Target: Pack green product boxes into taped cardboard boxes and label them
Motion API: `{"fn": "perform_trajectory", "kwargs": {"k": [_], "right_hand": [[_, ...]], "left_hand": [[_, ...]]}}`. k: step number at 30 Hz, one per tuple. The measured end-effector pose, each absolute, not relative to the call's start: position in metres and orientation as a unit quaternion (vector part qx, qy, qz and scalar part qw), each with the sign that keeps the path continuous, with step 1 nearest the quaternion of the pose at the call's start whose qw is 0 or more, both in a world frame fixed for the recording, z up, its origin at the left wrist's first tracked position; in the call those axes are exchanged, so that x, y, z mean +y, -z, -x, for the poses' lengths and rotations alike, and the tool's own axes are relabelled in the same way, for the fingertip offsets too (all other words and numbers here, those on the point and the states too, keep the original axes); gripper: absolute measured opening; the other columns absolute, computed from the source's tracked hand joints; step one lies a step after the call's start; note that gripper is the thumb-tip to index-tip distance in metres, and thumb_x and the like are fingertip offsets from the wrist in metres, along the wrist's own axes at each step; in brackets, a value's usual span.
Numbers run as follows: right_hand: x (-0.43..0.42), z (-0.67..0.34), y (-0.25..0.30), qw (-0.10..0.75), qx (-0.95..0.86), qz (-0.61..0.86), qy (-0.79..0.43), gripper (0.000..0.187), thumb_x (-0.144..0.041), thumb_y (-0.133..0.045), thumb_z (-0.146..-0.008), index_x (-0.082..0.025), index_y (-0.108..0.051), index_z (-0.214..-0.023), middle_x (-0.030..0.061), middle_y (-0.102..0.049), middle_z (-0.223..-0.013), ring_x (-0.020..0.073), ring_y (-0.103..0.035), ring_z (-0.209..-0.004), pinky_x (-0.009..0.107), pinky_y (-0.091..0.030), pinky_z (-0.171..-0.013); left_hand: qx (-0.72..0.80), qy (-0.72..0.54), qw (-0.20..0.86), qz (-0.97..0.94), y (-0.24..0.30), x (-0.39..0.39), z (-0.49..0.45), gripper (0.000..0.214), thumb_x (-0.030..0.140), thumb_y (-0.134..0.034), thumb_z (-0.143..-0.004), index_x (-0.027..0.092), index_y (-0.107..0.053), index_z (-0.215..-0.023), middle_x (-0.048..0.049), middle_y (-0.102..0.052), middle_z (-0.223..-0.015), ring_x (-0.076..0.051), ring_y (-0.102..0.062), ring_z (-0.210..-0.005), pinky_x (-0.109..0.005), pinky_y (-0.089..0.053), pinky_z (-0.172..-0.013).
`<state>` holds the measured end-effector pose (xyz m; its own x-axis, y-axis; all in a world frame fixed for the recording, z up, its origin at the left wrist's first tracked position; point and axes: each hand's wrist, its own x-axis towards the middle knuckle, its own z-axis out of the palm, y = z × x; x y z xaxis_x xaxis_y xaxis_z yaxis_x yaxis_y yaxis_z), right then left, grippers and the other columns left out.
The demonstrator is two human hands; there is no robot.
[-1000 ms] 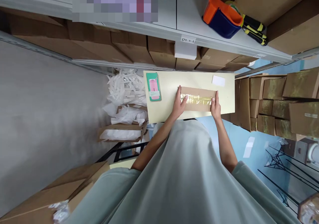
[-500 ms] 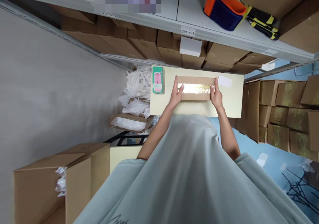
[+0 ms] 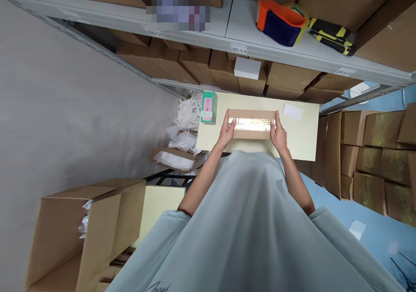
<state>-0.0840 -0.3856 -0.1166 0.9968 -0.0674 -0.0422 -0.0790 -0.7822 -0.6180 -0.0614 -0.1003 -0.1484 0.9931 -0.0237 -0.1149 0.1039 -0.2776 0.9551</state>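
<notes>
A long brown cardboard box (image 3: 252,125) with a shiny strip of clear tape along its top lies on a pale yellow table (image 3: 305,138). My left hand (image 3: 225,129) grips its left end, thumb on the taped top. At the box's right end my right hand (image 3: 278,132) grips it the same way. A green carton with a pink picture (image 3: 208,107) stands at the table's far left corner. A white paper slip (image 3: 292,111) lies to the right of the box.
An orange and blue tape dispenser (image 3: 281,21) and a black-yellow tool (image 3: 331,36) sit on the grey shelf above. Cardboard boxes fill the lower shelf and stack at right (image 3: 373,149). White plastic bags (image 3: 185,123) pile left of the table. An open carton (image 3: 87,231) stands at lower left.
Both hands kept hold of the box's ends while it shifted a little farther onto the table, toward the shelf. The view has tilted, so the shelf and cartons sit differently in frame.
</notes>
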Motion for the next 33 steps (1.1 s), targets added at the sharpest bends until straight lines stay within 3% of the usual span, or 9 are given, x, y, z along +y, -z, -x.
{"fn": "perform_trajectory", "kwargs": {"k": [7,16,22,28,33], "right_hand": [[-0.393,0.035,0.112,0.328,0.045,0.943,-0.039,0.078,-0.065,-0.02,-0.12,-0.028,-0.019,-0.188,0.0149,-0.075,-0.157,0.0408,-0.078,-0.129,0.058,-0.062,-0.108],[-0.395,0.089,0.107,0.327,0.063,0.942,-0.031,0.076,-0.057,-0.023,-0.119,-0.027,-0.018,-0.188,0.0157,-0.063,-0.171,0.0409,-0.077,-0.128,0.057,-0.063,-0.103],[-0.396,0.052,0.103,0.289,0.079,0.953,-0.053,0.076,-0.056,-0.019,-0.12,-0.025,-0.013,-0.189,0.0178,-0.082,-0.142,0.04,-0.08,-0.111,0.051,-0.062,-0.097],[-0.397,0.049,0.092,0.241,0.072,0.965,-0.08,0.075,-0.056,-0.019,-0.122,-0.024,-0.016,-0.189,0.0204,-0.083,-0.138,0.0401,-0.08,-0.11,0.045,-0.06,-0.095],[-0.398,0.063,0.096,0.263,0.072,0.96,-0.07,0.075,-0.054,-0.018,-0.121,-0.021,-0.021,-0.188,0.0199,-0.085,-0.128,0.0386,-0.081,-0.103,0.045,-0.061,-0.092]], "left_hand": [[0.031,0.041,0.595,-0.802,0.149,-0.108,0.027,0.103,0.092,-0.04,-0.105,0.034,-0.018,-0.187,-0.0072,-0.029,-0.193,-0.027,-0.025,-0.18,-0.048,-0.023,-0.147],[0.014,0.052,0.592,-0.804,0.147,-0.113,0.064,0.092,0.083,-0.039,-0.111,0.036,-0.017,-0.187,-0.0048,-0.028,-0.193,-0.025,-0.025,-0.18,-0.046,-0.026,-0.146],[0.028,0.05,0.639,-0.767,0.144,-0.117,0.03,0.092,0.082,-0.049,-0.11,0.035,-0.026,-0.186,-0.0056,-0.037,-0.19,-0.027,-0.033,-0.178,-0.045,-0.028,-0.146],[0.045,0.046,0.648,-0.759,0.142,-0.119,0.031,0.095,0.083,-0.056,-0.106,0.032,-0.034,-0.183,-0.0074,-0.036,-0.19,-0.03,-0.03,-0.179,-0.045,-0.021,-0.148],[0.045,0.048,0.643,-0.763,0.149,-0.121,0.039,0.091,0.079,-0.057,-0.108,0.031,-0.036,-0.182,-0.0092,-0.034,-0.191,-0.03,-0.028,-0.179,-0.047,-0.021,-0.148]]}}
